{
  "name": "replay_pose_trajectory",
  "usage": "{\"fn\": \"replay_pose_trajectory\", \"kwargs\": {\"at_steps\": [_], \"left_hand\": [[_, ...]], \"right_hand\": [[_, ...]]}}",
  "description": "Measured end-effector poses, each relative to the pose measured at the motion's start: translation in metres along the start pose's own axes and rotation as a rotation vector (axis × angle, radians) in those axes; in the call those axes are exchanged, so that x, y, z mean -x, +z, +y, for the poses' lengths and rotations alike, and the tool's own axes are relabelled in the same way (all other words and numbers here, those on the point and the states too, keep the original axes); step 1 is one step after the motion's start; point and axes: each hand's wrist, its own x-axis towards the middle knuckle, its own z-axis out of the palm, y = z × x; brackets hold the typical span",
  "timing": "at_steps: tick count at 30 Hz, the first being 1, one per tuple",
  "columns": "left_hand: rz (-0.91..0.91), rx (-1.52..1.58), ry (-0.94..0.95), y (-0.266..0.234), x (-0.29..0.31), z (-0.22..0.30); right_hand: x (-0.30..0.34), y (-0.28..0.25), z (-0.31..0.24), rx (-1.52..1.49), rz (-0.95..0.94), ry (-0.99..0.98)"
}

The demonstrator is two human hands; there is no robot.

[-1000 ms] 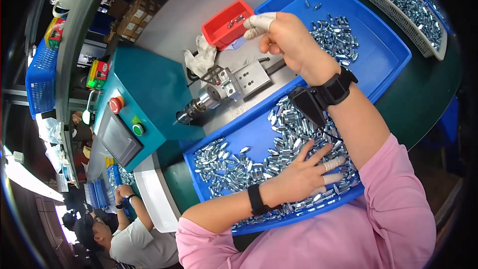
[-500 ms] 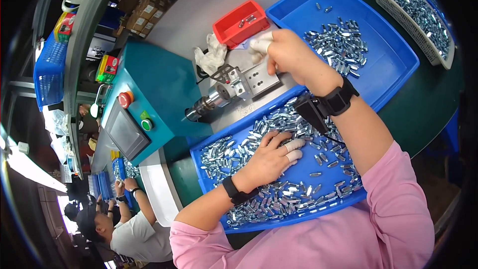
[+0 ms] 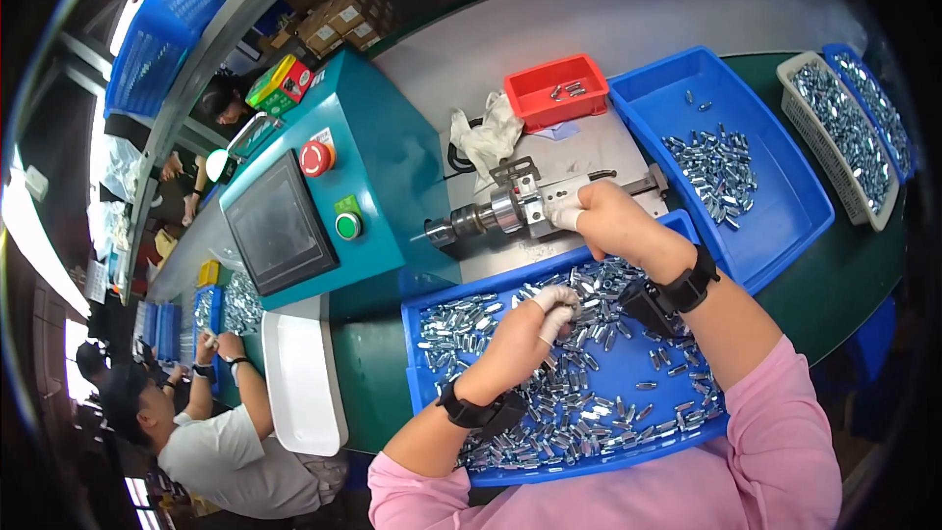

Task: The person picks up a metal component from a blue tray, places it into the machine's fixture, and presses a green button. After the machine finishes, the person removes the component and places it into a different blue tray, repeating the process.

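Over the near blue tray [image 3: 417, 383], which is full of small shiny metal fittings [image 3: 589, 412], my left hand [image 3: 525, 339] is closed, its thumb and white-covered fingertips curled together. Whatever those fingers hold is hidden. My right hand [image 3: 618, 224] reaches to the metal clamping fixture [image 3: 530, 204] in front of a chuck-like spindle [image 3: 471, 222]. Its covered fingertips are pinched together against the fixture's right side, and what lies between them cannot be made out. Black bands with small boxes circle both wrists.
Left of the fixture stands a teal machine [image 3: 378, 167] with a screen and red and green buttons. Behind are a crumpled white glove [image 3: 488, 132] and a red bin [image 3: 557, 88]. A second blue tray [image 3: 785, 206] and a beige basket [image 3: 824, 157] hold fittings. A co-worker [image 3: 226, 451] sits left.
My right hand has come down from beside the red bin to the fixture. My left hand, spread on the fittings before, has curled its fingers closed. The whole view has shifted.
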Motion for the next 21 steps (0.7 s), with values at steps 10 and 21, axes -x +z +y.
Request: {"fn": "replay_pose_trajectory", "kwargs": {"at_steps": [10, 21], "left_hand": [[0.394, 0.609, 0.18, -0.029, -0.007, -0.008], [0.486, 0.684, 0.282, -0.03, -0.015, -0.012]], "right_hand": [[-0.006, 0.012, 0.02, -0.272, -0.028, -0.009], [-0.007, 0.02, 0.025, -0.254, 0.039, -0.082]]}}
